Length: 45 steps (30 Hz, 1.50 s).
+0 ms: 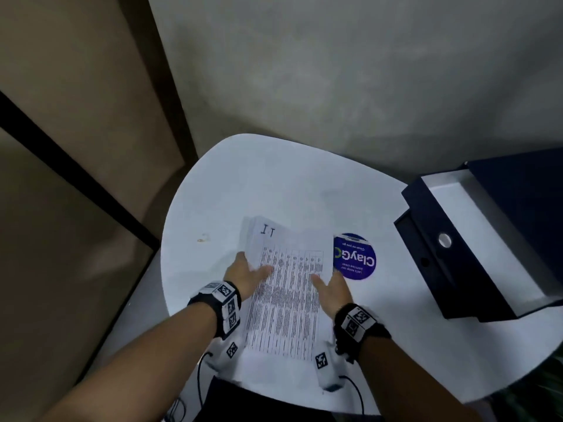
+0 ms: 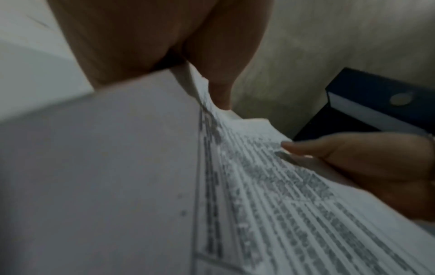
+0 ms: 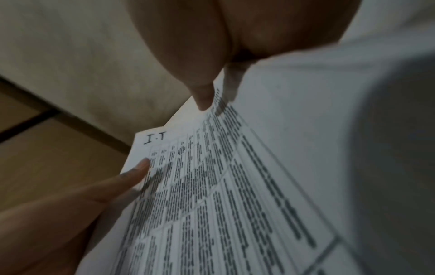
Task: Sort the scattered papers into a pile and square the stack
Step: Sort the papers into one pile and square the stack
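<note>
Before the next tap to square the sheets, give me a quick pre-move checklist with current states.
1. Left hand holds the paper stack's left edge: ok.
2. Right hand holds its right edge: ok.
3. Sheets gathered in one stack: ok.
4. Edges flush: not ok, far-left corner fanned.
5. White table bare beyond the stack: ok.
6. Blue sticker and dark box apart from the stack: ok.

The head camera is looking steeply down from above at the round white table (image 1: 274,184), both forearms reaching in from the near edge. Each wrist camera is sitting very close, skimming along the stack of printed white paper sheets (image 2: 270,195), facing far. All three are sharing those sheets; the left wrist and head views are also sharing the dark blue open box (image 2: 376,96) at right.
</note>
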Tool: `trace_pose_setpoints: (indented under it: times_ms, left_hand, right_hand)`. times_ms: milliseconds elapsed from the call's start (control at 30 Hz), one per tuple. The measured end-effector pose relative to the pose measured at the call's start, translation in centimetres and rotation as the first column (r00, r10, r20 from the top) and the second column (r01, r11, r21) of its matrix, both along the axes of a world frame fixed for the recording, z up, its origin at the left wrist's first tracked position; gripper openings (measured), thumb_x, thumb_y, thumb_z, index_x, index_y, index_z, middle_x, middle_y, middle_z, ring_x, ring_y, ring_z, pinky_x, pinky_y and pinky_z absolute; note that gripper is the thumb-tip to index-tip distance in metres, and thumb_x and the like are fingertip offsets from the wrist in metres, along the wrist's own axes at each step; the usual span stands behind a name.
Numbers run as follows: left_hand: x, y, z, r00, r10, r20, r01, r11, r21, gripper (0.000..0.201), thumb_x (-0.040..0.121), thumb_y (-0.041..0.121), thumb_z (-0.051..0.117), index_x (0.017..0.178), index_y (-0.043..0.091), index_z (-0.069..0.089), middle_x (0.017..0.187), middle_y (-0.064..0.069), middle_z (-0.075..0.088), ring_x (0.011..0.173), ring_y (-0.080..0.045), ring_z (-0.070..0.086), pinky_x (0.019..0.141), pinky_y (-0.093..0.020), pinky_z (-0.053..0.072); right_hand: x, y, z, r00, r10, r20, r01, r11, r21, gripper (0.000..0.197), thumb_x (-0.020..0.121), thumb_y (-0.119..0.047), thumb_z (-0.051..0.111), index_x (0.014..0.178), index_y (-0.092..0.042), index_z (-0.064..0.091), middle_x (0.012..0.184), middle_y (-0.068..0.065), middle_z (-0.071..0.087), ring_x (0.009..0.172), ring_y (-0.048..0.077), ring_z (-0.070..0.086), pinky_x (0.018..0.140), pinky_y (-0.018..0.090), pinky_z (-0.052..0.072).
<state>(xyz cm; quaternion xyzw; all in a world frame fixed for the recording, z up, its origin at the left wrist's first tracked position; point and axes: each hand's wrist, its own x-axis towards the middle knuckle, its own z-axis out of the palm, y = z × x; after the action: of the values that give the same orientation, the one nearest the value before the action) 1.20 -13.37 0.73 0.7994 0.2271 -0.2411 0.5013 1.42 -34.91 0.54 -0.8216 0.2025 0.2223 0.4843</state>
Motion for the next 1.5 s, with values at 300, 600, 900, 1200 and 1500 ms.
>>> trace_pose_setpoints:
  times_ms: [300, 600, 900, 1200, 1500]
  left_hand:
    - [0.3, -0.7, 0.1, 0.998, 0.065, 0.018, -0.066, 0.996, 0.057, 0.049, 0.106, 0.021, 0.031, 0.151, 0.003, 0.021, 0.106, -0.005, 0.049, 0.091, -0.021, 0.051, 0.08, -0.027, 0.036]
    - [0.8, 2.4, 1.9, 0.999, 0.012, -0.042, -0.017, 0.993, -0.118, 0.059, 0.093, 0.04, 0.063, 0.144, 0.02, 0.04, 0.143, -0.005, 0.048, 0.122, -0.022, 0.05, 0.093, -0.031, 0.042]
    - [-2.6, 1.7, 0.7, 0.854, 0.385, -0.35, -0.52, 0.601, -0.607, 0.035, 0.089, 0.025, 0.07, 0.114, 0.002, 0.065, 0.092, -0.018, 0.067, 0.074, -0.031, 0.064, 0.061, -0.042, 0.058]
    - [-2.6, 6.7, -2.1, 0.939, 0.342, 0.025, -0.324, 0.908, -0.265, 0.036, 0.087, 0.012, 0.065, 0.123, 0.019, 0.065, 0.114, -0.001, 0.074, 0.106, -0.025, 0.07, 0.099, -0.052, 0.05]
    - [-0.7, 6.0, 5.6, 0.835, 0.239, 0.497, -0.185, 0.97, -0.156, 0.037, 0.098, 0.002, 0.053, 0.123, 0.031, 0.052, 0.113, 0.015, 0.066, 0.103, 0.008, 0.063, 0.088, -0.012, 0.049]
  right_hand:
    - [0.0, -0.2, -0.4, 0.979, -0.2, -0.046, 0.205, 0.952, 0.228, 0.051, 0.104, -0.024, 0.048, 0.151, -0.016, 0.032, 0.143, -0.002, 0.046, 0.126, 0.014, 0.044, 0.102, 0.026, 0.031]
    - [2.8, -2.0, 0.5, 0.949, -0.316, 0.019, 0.302, 0.922, 0.243, 0.032, 0.095, -0.022, 0.064, 0.127, -0.017, 0.059, 0.12, 0.0, 0.066, 0.115, 0.026, 0.061, 0.104, 0.044, 0.047]
    - [3.7, -1.4, -0.3, 0.75, -0.637, -0.178, 0.66, 0.71, 0.244, 0.065, 0.087, -0.037, 0.069, 0.142, -0.016, 0.044, 0.133, 0.012, 0.06, 0.112, 0.035, 0.063, 0.097, 0.051, 0.051]
    - [1.2, -6.3, -1.3, 0.788, -0.579, -0.211, 0.612, 0.695, 0.378, 0.035, 0.09, -0.006, 0.064, 0.125, -0.004, 0.058, 0.115, 0.013, 0.068, 0.097, 0.027, 0.069, 0.062, 0.028, 0.057]
    - [4.7, -5.3, 3.2, 0.972, -0.192, 0.138, 0.141, 0.939, 0.313, 0.025, 0.088, 0.005, 0.067, 0.103, -0.015, 0.067, 0.11, 0.011, 0.073, 0.101, 0.027, 0.07, 0.093, 0.045, 0.055]
